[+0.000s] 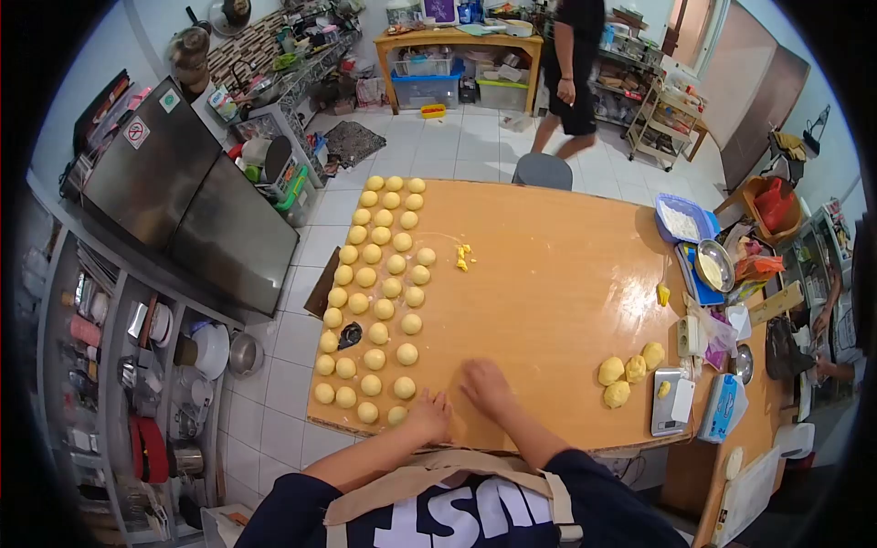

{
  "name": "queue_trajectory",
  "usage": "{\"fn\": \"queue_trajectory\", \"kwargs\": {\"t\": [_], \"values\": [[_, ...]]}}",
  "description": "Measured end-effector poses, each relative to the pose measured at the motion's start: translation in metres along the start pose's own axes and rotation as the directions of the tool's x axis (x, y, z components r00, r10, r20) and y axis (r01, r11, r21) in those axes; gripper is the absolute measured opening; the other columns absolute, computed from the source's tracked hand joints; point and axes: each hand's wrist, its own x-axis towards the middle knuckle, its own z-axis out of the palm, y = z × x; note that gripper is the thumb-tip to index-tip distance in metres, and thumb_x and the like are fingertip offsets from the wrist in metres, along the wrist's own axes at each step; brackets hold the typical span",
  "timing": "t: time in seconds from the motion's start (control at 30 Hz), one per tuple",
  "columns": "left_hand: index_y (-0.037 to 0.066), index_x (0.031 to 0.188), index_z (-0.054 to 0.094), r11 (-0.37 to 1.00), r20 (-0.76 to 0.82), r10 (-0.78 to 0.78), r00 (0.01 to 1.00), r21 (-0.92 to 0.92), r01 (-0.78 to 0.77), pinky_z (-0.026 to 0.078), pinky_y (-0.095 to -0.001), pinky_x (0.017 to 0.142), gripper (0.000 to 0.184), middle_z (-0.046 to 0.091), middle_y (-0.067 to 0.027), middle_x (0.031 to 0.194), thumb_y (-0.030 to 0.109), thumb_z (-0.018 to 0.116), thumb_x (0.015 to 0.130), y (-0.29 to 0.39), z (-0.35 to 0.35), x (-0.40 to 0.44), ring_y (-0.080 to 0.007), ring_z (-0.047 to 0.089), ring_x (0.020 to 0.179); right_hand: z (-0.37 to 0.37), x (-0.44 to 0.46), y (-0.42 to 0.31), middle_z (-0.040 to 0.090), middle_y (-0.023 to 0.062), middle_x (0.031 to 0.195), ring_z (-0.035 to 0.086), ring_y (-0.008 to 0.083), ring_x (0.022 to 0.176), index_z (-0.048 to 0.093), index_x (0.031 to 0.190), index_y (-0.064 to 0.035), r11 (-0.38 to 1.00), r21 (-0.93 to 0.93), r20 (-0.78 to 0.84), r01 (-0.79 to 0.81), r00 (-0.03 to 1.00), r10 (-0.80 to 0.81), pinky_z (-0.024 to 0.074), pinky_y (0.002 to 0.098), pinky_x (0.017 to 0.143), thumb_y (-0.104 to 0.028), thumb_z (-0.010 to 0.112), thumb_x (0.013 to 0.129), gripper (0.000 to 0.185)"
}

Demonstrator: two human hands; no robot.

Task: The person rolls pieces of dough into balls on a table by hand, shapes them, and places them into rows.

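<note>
head view: a wide wooden tabletop seen from above, two arms reaching over its near edge.
left grip: low, just beside the nearest dough balls; palm down, i can't tell if it's closed on anything.
right grip: lightly curled, a little farther in; its underside is hidden, so i can't tell either.
dough balls: uneven rows down the left side.
dough lumps: clustered at right, near a scale.

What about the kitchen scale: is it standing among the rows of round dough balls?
No, the kitchen scale lies at the right side of the table, while the round dough balls line its left side.
</note>
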Motion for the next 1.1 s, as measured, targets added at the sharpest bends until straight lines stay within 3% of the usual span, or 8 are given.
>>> {"fn": "queue_trajectory", "kwargs": {"t": [0.13,0.23,0.33,0.53,0.63,0.73,0.97,1.1], "values": [[0.000,0.151,0.030,1.000,-0.042,0.029,0.999,-0.007,-0.029,0.013,-0.0512,0.121,0.099,0.026,-0.0244,0.157,0.066,0.059,0.084,-0.002,-0.004,0.000,-0.0331,0.026,0.147,-0.035,-0.053,0.037,0.063,0.0174,0.114,0.058,0.0351,0.109,0.066,0.109,-0.0028,0.985,0.137,0.088,0.102,0.990,-0.114,0.0458,0.0425,0.099,-0.017,0.078,0.078,0.036],[-0.001,0.150,0.030,1.000,-0.094,0.019,0.995,0.021,-0.018,0.015,-0.0487,0.121,0.097,0.026,-0.0263,0.157,0.064,0.061,0.085,-0.001,-0.007,0.001,-0.0344,0.028,0.146,-0.046,-0.007,0.048,0.064,0.0174,0.114,0.059,0.0350,0.110,0.068,0.106,-0.0029,0.957,0.014,0.144,-0.289,0.948,0.285,0.0471,0.0424,0.099,-0.016,0.078,0.077,0.034],[-0.002,0.150,0.031,0.997,-0.094,-0.025,0.995,-0.069,0.019,0.016,-0.0470,0.121,0.097,0.028,-0.0269,0.156,0.062,0.062,0.084,-0.001,-0.003,0.020,-0.0360,0.029,0.145,-0.013,0.040,0.016,0.067,0.0151,0.106,0.062,0.0345,0.102,0.068,0.108,-0.0052,0.985,-0.021,-0.218,-0.173,0.962,0.164,0.0512,0.0405,0.090,-0.013,0.076,0.076,0.034],[0.000,0.141,0.045,0.997,-0.260,0.052,0.964,-0.039,-0.064,0.024,-0.0457,0.116,0.066,0.045,-0.0261,0.144,0.040,0.055,0.089,-0.010,-0.005,0.011,-0.0321,0.037,0.141,-0.016,-0.043,0.014,0.065,0.0171,0.108,0.059,0.0355,0.106,0.070,0.099,-0.0041,0.973,0.182,0.017,0.138,0.989,-0.144,0.0504,0.0416,0.091,-0.010,0.077,0.077,0.023],[-0.004,0.147,0.035,0.997,-0.155,0.070,0.985,-0.003,-0.072,0.019,-0.0464,0.120,0.094,0.031,-0.0300,0.153,0.059,0.064,0.084,-0.007,-0.016,0.009,-0.0391,0.030,0.144,-0.035,-0.037,0.039,0.063,0.0173,0.107,0.059,0.0351,0.106,0.069,0.097,-0.0042,0.988,0.022,0.056,-0.153,0.987,0.151,0.0499,0.0426,0.090,-0.009,0.076,0.078,0.021],[-0.004,0.147,0.036,1.000,-0.186,0.021,0.982,-0.012,-0.023,0.018,-0.0472,0.120,0.094,0.031,-0.0312,0.152,0.058,0.065,0.083,-0.003,0.001,0.030,-0.0387,0.030,0.144,-0.021,0.023,0.029,0.063,0.0169,0.102,0.059,0.0354,0.102,0.067,0.098,-0.0033,0.984,0.047,-0.191,-0.172,0.965,0.178,0.0499,0.0443,0.086,-0.008,0.075,0.078,0.022],[-0.003,0.149,0.033,0.998,-0.157,0.022,0.987,-0.051,-0.030,0.018,-0.0481,0.120,0.095,0.029,-0.0311,0.154,0.058,0.065,0.084,-0.009,-0.024,0.012,-0.0386,0.027,0.145,0.003,-0.037,0.009,0.063,0.0174,0.095,0.060,0.0362,0.096,0.063,0.104,-0.0027,0.995,0.095,0.002,0.034,0.999,-0.034,0.0501,0.0444,0.085,-0.015,0.075,0.079,0.031],[-0.001,0.150,0.032,0.999,-0.169,0.038,0.985,-0.022,-0.043,0.017,-0.0486,0.121,0.094,0.028,-0.0295,0.155,0.056,0.066,0.083,-0.005,-0.026,0.009,-0.0381,0.027,0.146,-0.035,-0.010,0.032,0.063,0.0164,0.091,0.060,0.0367,0.090,0.063,0.102,-0.0038,0.976,-0.032,0.002,-0.217,0.976,0.217,0.0503,0.0449,0.081,-0.013,0.075,0.078,0.028]]}}
